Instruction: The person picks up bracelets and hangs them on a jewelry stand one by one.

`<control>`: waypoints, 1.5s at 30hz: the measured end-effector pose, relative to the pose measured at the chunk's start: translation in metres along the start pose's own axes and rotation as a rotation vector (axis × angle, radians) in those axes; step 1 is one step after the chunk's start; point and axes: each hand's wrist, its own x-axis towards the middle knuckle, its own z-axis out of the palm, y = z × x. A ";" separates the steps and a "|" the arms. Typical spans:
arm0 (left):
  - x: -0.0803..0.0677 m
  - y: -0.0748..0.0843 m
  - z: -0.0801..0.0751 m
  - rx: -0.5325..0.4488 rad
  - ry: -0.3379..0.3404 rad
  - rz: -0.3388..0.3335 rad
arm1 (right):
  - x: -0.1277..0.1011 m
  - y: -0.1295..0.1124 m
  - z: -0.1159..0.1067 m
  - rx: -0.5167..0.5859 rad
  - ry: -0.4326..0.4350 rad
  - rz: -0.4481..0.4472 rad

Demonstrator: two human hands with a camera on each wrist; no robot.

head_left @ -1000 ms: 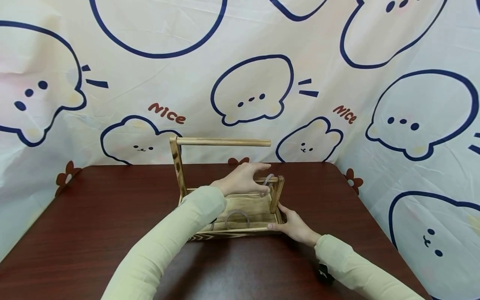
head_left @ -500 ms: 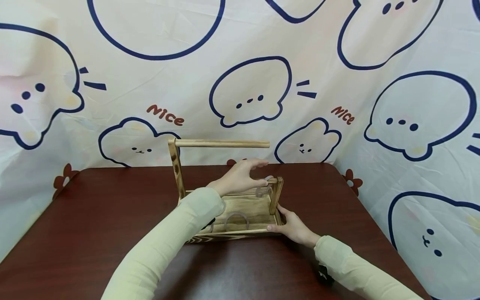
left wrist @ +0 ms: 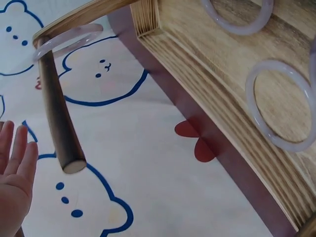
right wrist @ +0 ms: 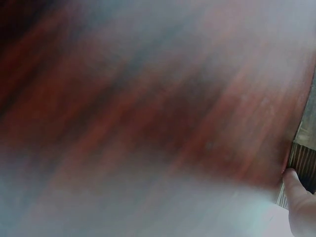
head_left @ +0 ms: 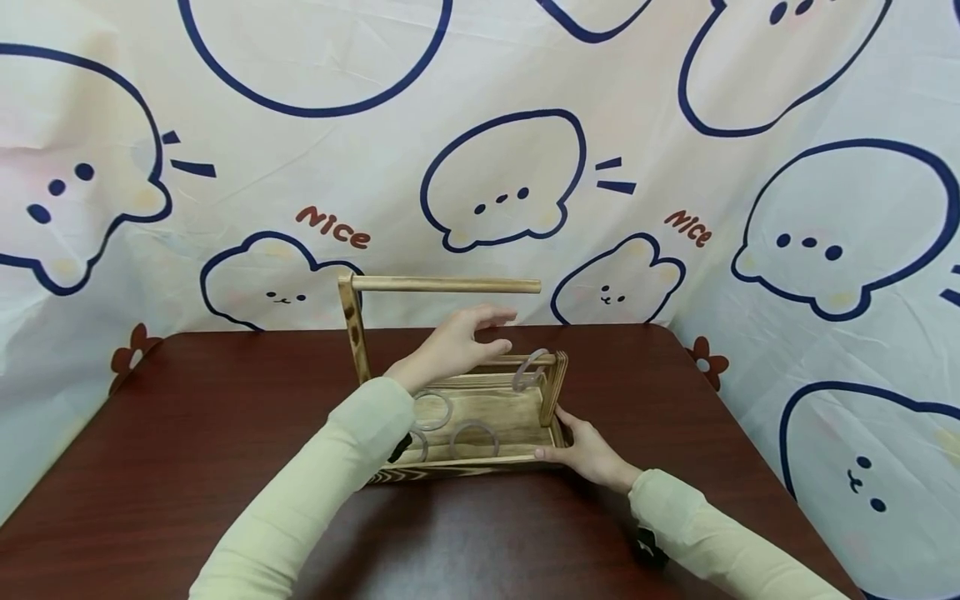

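Bangle (head_left: 522, 367): around lower bar (left wrist: 61, 113), three o'clock of left hand (head_left: 452, 348); grip apart, nothing held. Right hand (head_left: 588, 450) clamped on wooden stand (head_left: 465, 469), four o'clock corner. Step, we judge: hanging bangles; next calls for pinching loose bangle (left wrist: 252, 101), six o'clock.

The rings (left wrist: 251, 94) look glossy, the rack (head_left: 512, 412) wooden.
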 end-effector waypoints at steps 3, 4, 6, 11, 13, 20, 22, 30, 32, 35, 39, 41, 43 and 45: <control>-0.005 -0.001 -0.004 0.008 0.012 0.009 | 0.000 0.001 0.000 -0.003 0.000 0.000; -0.008 -0.002 -0.005 0.013 0.016 0.012 | 0.000 0.001 0.000 -0.003 0.000 -0.001; -0.013 -0.004 -0.007 0.025 0.029 0.012 | 0.000 0.001 0.000 -0.002 0.003 -0.002; -0.030 -0.011 -0.012 0.055 0.083 0.004 | 0.000 0.001 0.000 0.002 0.003 -0.006; -0.037 -0.013 -0.015 0.072 0.104 -0.004 | 0.000 0.001 0.000 -0.001 0.003 -0.008; -0.058 -0.021 -0.022 0.079 0.139 -0.023 | -0.002 0.001 0.000 -0.003 0.007 0.000; -0.063 -0.023 -0.023 0.089 0.148 -0.012 | -0.002 0.001 0.000 0.001 0.004 0.001; -0.085 -0.032 -0.023 0.108 0.174 0.038 | -0.001 0.000 0.001 0.002 -0.001 -0.003; -0.089 -0.034 -0.022 0.111 0.175 0.060 | -0.001 0.000 0.001 0.005 -0.002 -0.001; -0.093 -0.038 -0.020 0.124 0.173 0.068 | 0.000 0.000 0.000 0.010 -0.003 0.001; -0.101 -0.045 -0.015 0.138 0.118 0.032 | 0.001 0.000 -0.001 0.006 -0.002 0.005; -0.104 -0.050 -0.012 0.140 0.077 0.018 | 0.001 0.000 -0.001 0.004 -0.005 0.004; -0.106 -0.054 -0.008 0.139 0.040 0.008 | 0.001 0.001 -0.001 0.004 -0.007 0.002; -0.106 -0.057 -0.003 0.142 0.013 -0.005 | 0.001 0.001 -0.001 0.005 -0.008 0.002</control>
